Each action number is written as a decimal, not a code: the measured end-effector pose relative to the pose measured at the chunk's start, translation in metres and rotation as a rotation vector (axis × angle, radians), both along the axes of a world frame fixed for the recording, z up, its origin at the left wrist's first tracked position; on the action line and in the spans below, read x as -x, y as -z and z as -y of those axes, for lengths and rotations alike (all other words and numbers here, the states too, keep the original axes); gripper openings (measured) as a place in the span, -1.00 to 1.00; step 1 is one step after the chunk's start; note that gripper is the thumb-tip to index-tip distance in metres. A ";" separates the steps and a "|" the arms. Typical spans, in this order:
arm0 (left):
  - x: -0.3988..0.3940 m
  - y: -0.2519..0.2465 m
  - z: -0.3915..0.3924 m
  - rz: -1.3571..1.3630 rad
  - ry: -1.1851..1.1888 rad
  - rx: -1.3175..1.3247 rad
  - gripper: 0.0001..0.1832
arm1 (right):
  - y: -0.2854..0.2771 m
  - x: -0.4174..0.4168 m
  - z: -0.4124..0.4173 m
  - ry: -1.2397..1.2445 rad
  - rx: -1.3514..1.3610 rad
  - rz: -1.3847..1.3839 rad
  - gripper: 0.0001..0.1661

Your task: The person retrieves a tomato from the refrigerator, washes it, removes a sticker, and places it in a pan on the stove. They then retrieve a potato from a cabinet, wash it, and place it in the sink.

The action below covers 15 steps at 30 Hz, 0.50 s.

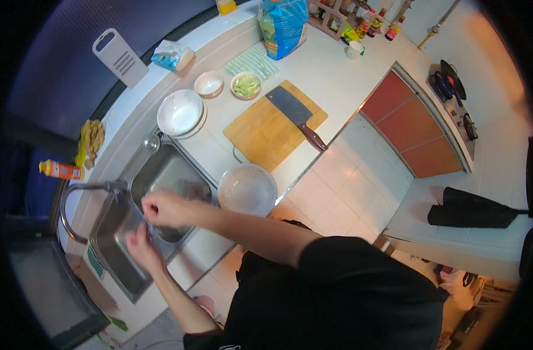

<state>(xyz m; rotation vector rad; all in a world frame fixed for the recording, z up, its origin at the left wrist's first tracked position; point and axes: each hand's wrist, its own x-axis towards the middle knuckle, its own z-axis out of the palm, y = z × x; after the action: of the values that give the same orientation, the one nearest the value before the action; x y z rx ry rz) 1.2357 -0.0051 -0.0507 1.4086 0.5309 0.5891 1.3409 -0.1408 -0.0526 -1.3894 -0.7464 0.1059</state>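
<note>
Over the divider of the double stainless-steel sink (157,170), my right hand (168,209) is curled, blurred by motion. Just below it in the picture is my left hand (143,247), above the lower basin, also blurred. Whether either holds something small cannot be told. A reddish thing (198,191), perhaps meat, lies in the upper basin beyond my right hand. To the right of the sink a large translucent bowl (247,190) stands at the counter's edge. The curved faucet (69,218) reaches over the left rim of the lower basin.
A cleaver (292,107) lies on a wooden cutting board (266,131). Near it stand a bowl of chopped greens (246,85), a small bowl (209,84) and stacked white bowls (180,112). A grater (120,59) leans by the window. Bottles (375,24) stand at the back.
</note>
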 end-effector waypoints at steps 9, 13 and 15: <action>0.073 0.008 0.076 0.055 0.164 0.596 -0.29 | 0.010 0.086 0.051 -0.575 0.248 0.219 -0.47; 0.113 -0.037 0.184 0.237 0.007 1.015 -0.34 | 0.013 0.167 0.105 -0.249 0.160 0.448 -0.55; 0.134 -0.026 0.213 0.267 -0.053 1.058 -0.31 | 0.005 0.186 0.137 -0.427 0.282 0.301 -0.54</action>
<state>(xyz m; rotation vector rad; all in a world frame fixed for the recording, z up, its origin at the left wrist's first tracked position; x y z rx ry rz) 1.1017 -0.2180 -0.0248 0.3105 0.5402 0.4156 1.1545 -0.2781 -0.0580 -1.5098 -1.3148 0.3522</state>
